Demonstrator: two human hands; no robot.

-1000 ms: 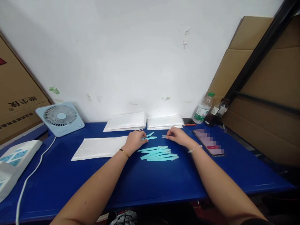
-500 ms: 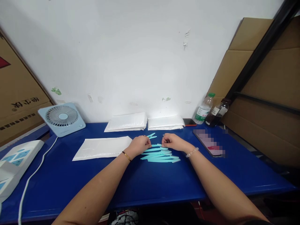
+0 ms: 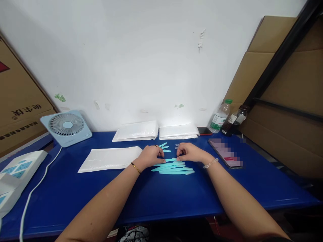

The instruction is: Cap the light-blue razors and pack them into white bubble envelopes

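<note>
Stick (image 3: 171, 160), teal, lies just below frame center, long axis roughly left-right between left hand (image 3: 150, 156) and right hand (image 3: 189, 153), one at each end, neither clearly nearer. Teal pile (image 3: 172, 167) just under it. Hands palm-down, fingers curled; pinching or merely touching, can't tell. Forearms slant up from lower corners.

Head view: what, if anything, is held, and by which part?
Teal stick: left hand at one end, right hand at the other; gripped or merely touched cannot be told.
</note>
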